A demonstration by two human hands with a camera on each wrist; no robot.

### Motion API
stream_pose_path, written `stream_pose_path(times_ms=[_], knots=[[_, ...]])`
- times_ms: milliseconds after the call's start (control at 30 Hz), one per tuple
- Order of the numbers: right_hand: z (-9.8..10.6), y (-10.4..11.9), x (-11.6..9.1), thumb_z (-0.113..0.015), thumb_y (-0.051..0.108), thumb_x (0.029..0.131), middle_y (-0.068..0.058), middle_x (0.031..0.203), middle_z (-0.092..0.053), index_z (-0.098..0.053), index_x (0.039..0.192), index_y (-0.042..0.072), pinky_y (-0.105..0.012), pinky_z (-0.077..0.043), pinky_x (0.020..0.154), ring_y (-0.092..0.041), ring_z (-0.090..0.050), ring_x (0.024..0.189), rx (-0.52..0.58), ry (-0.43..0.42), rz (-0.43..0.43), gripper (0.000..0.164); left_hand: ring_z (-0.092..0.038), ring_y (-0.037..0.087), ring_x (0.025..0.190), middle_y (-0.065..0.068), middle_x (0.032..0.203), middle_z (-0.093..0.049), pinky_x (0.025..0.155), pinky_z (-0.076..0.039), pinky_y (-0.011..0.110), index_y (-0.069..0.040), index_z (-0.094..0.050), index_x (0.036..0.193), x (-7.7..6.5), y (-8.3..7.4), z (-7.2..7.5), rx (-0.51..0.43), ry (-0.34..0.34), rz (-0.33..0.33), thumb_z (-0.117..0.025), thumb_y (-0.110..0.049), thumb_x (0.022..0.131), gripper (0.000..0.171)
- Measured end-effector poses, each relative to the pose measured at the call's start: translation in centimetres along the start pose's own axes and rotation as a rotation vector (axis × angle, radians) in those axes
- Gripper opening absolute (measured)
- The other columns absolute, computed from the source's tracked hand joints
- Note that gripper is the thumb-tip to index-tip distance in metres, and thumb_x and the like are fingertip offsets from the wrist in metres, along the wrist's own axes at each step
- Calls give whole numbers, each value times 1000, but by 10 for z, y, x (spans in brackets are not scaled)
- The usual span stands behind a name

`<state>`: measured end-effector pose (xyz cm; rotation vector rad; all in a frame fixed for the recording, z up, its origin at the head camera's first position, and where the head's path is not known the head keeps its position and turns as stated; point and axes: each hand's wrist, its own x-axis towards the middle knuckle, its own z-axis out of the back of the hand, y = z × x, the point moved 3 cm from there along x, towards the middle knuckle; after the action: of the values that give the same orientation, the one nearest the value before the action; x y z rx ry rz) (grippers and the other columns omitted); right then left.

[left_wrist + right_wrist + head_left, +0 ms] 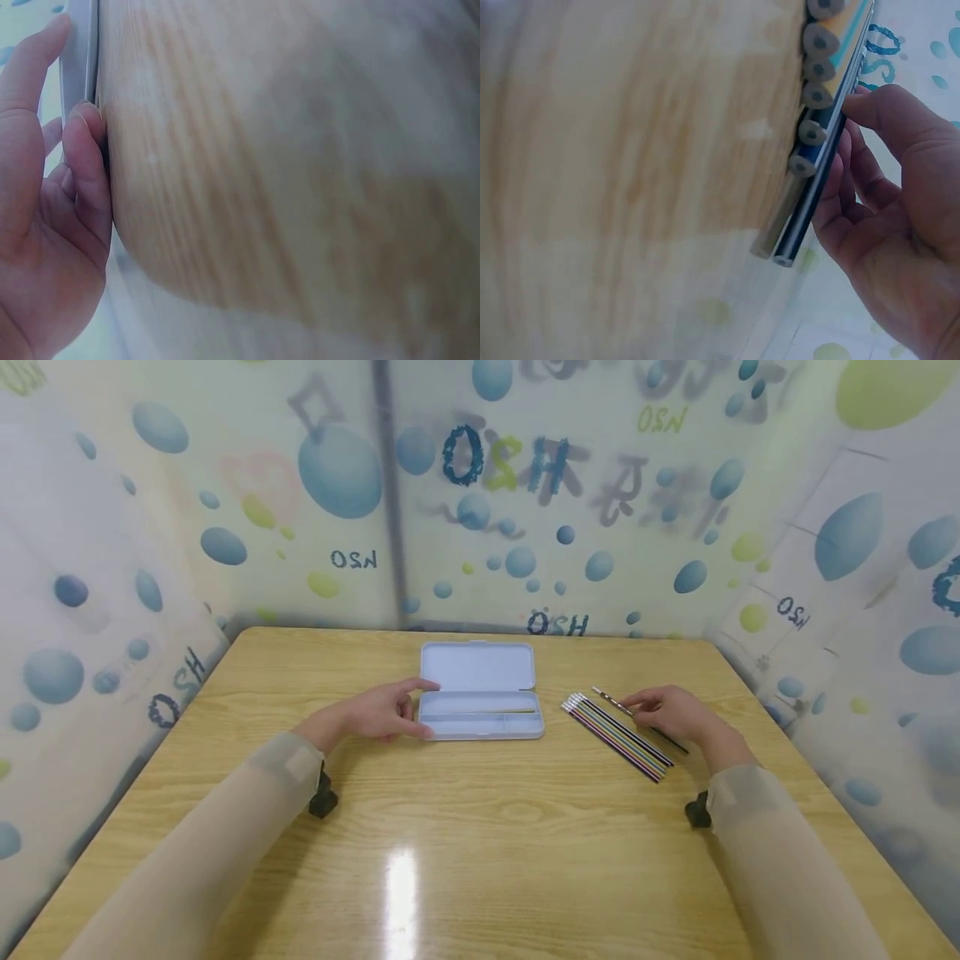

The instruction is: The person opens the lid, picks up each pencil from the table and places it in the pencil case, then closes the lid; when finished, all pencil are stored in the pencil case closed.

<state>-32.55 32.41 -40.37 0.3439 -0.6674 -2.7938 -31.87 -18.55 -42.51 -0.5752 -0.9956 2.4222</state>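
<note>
Your left hand [377,711] is kinda loosely spread against the pencil case [468,726], probably steadying it, while your right hand [675,714] pinches one dark pencil [807,206] near mid-length, maybe for balance.

Left fingers [415,684] at case [478,675], right fingers [642,697] on pencil [671,742]

So it's a light wood-grain table [525,827] with an open pale pencil case [477,666] lying toward the back and a bunch of pencils [618,738] just beside it.

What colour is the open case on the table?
The open case is pale bluish-lavender; the head view shows it best.
</note>
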Motion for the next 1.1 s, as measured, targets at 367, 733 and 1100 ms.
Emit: stream_pose_path(times_ms=[367, 733, 1100], knots=[[3, -7, -1, -65, 22, 107, -26, 135, -73, -67, 151, 12, -42, -59, 90, -32, -71, 108, 57, -14, -11, 44, -55, 17, 60, 7, 87, -63, 59, -52, 30, -20, -36, 170, 2, -2, -3, 1, 7, 2, -86, -38, 98, 89], [23, 21, -1, -52, 23, 117, -23, 137, -67, -62, 157, 17, -36, -53, 68, -39, -73, 112, 144, -80, 54, 41, -56, 17, 59, 7, 87, -64, 57, -52, 29, -21, -36, 170, 5, -2, -2, -6, 0, -1, -87, -36, 98, 89], [17, 67, 17, -62, 24, 112, -16, 140, -67, -67, 151, 30, -38, -53, 79, -34, -68, 114, 144, -29, 106, 40, -57, 18, 62, 8, 88, -63, 60, -54, 31, -19, -37, 170, 4, -4, 1, -3, 2, 10, -87, -36, 98, 89]])
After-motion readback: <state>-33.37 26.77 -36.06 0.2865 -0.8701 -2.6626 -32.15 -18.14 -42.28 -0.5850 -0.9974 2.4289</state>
